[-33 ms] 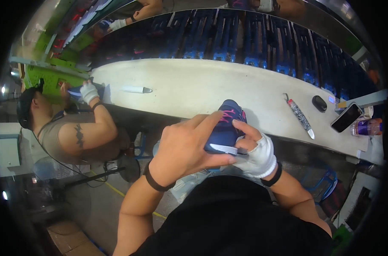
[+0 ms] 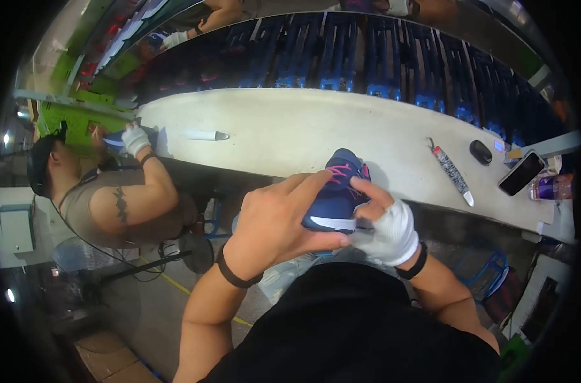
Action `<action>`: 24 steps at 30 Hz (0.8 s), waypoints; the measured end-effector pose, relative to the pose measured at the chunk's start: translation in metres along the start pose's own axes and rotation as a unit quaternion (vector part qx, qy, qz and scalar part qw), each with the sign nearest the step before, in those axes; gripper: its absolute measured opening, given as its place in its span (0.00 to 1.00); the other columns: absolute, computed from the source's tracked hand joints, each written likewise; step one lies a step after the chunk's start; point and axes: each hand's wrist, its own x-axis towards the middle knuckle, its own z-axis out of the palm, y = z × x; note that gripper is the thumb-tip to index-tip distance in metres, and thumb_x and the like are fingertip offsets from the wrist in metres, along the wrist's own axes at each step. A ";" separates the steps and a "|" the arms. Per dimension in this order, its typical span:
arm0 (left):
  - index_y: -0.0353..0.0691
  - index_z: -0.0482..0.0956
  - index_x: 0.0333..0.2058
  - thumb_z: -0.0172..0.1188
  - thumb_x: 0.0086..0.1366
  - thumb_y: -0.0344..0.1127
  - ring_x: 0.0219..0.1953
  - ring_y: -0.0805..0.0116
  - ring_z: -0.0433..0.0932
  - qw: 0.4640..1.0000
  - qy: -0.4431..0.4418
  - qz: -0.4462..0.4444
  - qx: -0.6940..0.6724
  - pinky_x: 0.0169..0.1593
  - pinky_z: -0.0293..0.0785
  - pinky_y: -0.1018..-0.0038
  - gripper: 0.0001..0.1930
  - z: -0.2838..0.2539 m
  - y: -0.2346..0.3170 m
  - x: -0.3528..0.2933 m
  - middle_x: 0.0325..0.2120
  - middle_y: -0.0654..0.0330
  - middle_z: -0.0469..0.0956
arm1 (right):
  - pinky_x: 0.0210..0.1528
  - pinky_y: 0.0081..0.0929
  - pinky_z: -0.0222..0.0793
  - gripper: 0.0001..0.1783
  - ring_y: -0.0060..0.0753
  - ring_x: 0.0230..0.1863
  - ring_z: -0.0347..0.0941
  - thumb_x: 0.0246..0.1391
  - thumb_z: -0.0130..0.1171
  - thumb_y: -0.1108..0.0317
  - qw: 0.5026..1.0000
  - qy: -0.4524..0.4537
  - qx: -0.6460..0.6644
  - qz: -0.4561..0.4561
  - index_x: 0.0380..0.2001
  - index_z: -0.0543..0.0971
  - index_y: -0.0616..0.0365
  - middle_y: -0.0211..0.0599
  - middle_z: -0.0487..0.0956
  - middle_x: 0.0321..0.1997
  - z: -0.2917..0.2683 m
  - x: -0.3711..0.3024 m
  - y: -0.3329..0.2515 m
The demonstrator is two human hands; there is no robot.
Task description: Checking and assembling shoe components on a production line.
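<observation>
A navy shoe (image 2: 334, 203) with pink laces and a white sole edge is held at the front edge of the white worktable, its toe pointing away from me. My bare left hand (image 2: 274, 214) grips it, with fingers along its left side and the thumb across the heel end. My right hand (image 2: 390, 233) wears a white fingerless glove and is at the shoe's right side. Its forefinger is bent against the upper near the laces, and the other fingers are curled. The shoe's far right side and underside are partly hidden.
On the worktable (image 2: 271, 131) lie a knife-like tool with a patterned handle (image 2: 452, 171), a black mouse (image 2: 480, 152), a phone (image 2: 521, 173), a bottle (image 2: 551, 187) and a white-handled blade (image 2: 206, 135). Blue racks (image 2: 380, 57) line the back. A co-worker (image 2: 121, 198) handles another shoe at left.
My right hand has shifted slightly to the right, its forefinger still by the laces. The shoe's heel has turned slightly in my left hand.
</observation>
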 end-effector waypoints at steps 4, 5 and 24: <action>0.36 0.84 0.57 0.85 0.46 0.59 0.43 0.48 0.91 0.998 0.012 -0.016 -0.065 0.46 0.87 0.62 0.44 0.001 -0.012 -0.009 0.47 0.47 0.89 | 0.41 0.44 0.82 0.22 0.53 0.38 0.86 0.41 0.83 0.54 0.990 -0.084 -0.064 0.092 0.35 0.86 0.52 0.47 0.80 0.71 -0.010 -0.011 0.023; 0.36 0.85 0.56 0.86 0.46 0.56 0.44 0.49 0.91 0.997 0.020 -0.023 -0.073 0.47 0.88 0.62 0.43 0.003 -0.017 -0.011 0.47 0.47 0.89 | 0.42 0.44 0.82 0.22 0.51 0.39 0.86 0.41 0.84 0.54 0.992 -0.073 -0.080 0.071 0.36 0.86 0.52 0.46 0.80 0.71 -0.007 -0.017 0.035; 0.34 0.83 0.58 0.86 0.50 0.31 0.53 0.47 0.90 0.971 0.129 0.100 -0.173 0.57 0.87 0.61 0.35 0.039 0.004 -0.019 0.55 0.45 0.87 | 0.64 0.47 0.79 0.45 0.53 0.61 0.84 0.43 0.86 0.55 0.979 -0.044 -0.183 0.073 0.63 0.77 0.59 0.53 0.84 0.62 -0.036 -0.017 0.024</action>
